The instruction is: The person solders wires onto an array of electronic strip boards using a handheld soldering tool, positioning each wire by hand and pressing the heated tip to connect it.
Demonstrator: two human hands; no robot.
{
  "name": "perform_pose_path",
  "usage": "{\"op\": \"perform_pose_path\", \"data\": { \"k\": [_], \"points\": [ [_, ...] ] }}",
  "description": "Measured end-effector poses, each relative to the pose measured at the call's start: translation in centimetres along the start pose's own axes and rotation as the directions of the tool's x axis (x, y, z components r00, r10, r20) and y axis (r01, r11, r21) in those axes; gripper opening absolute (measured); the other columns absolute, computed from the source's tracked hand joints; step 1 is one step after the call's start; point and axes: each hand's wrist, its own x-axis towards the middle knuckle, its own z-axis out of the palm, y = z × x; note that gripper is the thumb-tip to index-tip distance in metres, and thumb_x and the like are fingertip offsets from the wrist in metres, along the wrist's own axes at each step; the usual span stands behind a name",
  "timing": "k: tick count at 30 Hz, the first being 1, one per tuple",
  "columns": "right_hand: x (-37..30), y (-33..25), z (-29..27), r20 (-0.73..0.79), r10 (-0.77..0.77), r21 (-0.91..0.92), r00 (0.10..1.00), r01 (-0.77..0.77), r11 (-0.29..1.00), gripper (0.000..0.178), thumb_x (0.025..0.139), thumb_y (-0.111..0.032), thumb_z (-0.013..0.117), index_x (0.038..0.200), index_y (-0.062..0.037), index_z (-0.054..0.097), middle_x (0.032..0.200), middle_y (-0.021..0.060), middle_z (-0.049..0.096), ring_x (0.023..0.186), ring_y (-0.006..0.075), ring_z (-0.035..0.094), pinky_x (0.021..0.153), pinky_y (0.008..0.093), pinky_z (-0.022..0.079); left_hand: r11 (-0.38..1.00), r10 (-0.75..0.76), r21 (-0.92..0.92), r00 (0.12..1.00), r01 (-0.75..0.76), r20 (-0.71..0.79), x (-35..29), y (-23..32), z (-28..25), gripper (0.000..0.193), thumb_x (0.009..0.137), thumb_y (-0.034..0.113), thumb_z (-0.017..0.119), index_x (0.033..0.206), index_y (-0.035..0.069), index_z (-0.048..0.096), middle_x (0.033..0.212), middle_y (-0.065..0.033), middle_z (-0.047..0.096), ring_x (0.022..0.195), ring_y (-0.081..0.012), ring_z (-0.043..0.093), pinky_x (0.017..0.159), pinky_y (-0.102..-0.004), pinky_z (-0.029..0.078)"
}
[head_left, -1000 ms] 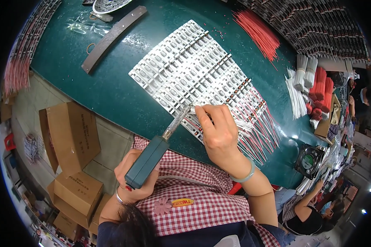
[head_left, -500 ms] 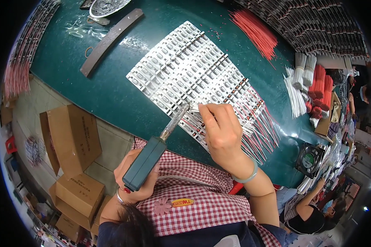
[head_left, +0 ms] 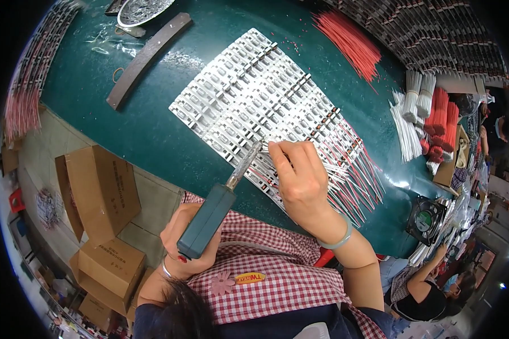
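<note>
**Head View: Tool Tip and Wire Position at the White Module Panel**

On my head view, the left hand [head_left: 176, 226] is wrapped around the green tool body [head_left: 206, 220], gripping it firmly. The metal barrel [head_left: 243, 169] points up and to the right; its tip sits just beside the right fingertips. The right hand [head_left: 303, 183] is pinched narrow, holding white wires [head_left: 337, 171] over the panel; I cannot tell whether tip and wire touch.

The white module panel [head_left: 237, 85] lies mid-surface, reaching close to the near edge of the green surface [head_left: 136, 124]. Red and white leads [head_left: 353, 195] fan out from its right side.

I locate loose red wires [head_left: 348, 42] toward the far edge, a dark curved bar [head_left: 150, 59] toward the far-left corner, and a black fan [head_left: 425, 220] by the right edge.
</note>
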Motion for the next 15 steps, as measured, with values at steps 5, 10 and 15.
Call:
{"op": "perform_pose_path", "data": {
  "k": [5, 10, 15],
  "points": [
    [0.12, -0.07, -0.06, 0.002, 0.008, -0.007, 1.000, -0.008, 1.000, 0.037, 0.069, 0.001, 0.063, 0.105, 0.0095, 0.064, 0.098, 0.0145, 0.061, 0.083, 0.0265, 0.057, 0.067, 0.0336, 0.051, 0.996, 0.051, 0.068, 0.998, -0.053, 0.029, 0.06, -0.15, -0.23, 0.020, 0.069, -0.003, 0.075, 0.086, -0.005, 0.064, 0.084, -0.0162, 0.064, 0.071, -0.0275, 0.067, 0.062, -0.0310, 0.054],
    [0.06, -0.14, -0.11, 0.005, 0.011, -0.017, 1.000, -0.011, 1.000, 0.037, 0.069, 0.001, 0.063, 0.105, 0.0094, 0.065, 0.098, 0.0146, 0.061, 0.083, 0.0264, 0.057, 0.067, 0.0335, 0.051, 1.000, 0.022, 0.020, 1.000, -0.022, 0.007, 0.08, 0.17, -0.27, 0.019, 0.076, -0.001, 0.073, 0.093, -0.004, 0.067, 0.087, -0.0153, 0.065, 0.072, -0.0267, 0.066, 0.064, -0.0317, 0.053],
    [0.01, -0.25, -0.20, 0.009, 0.022, -0.004, 1.000, -0.022, 1.000, 0.037, 0.069, 0.001, 0.063, 0.105, 0.0092, 0.065, 0.099, 0.0145, 0.061, 0.083, 0.0263, 0.057, 0.067, 0.0336, 0.051, 0.996, 0.056, 0.073, 0.998, -0.055, -0.016, -0.65, -0.03, -0.52, 0.017, 0.074, -0.002, 0.072, 0.091, -0.003, 0.069, 0.087, -0.0155, 0.066, 0.075, -0.0294, 0.069, 0.065, -0.0335, 0.056]
  ]
}}
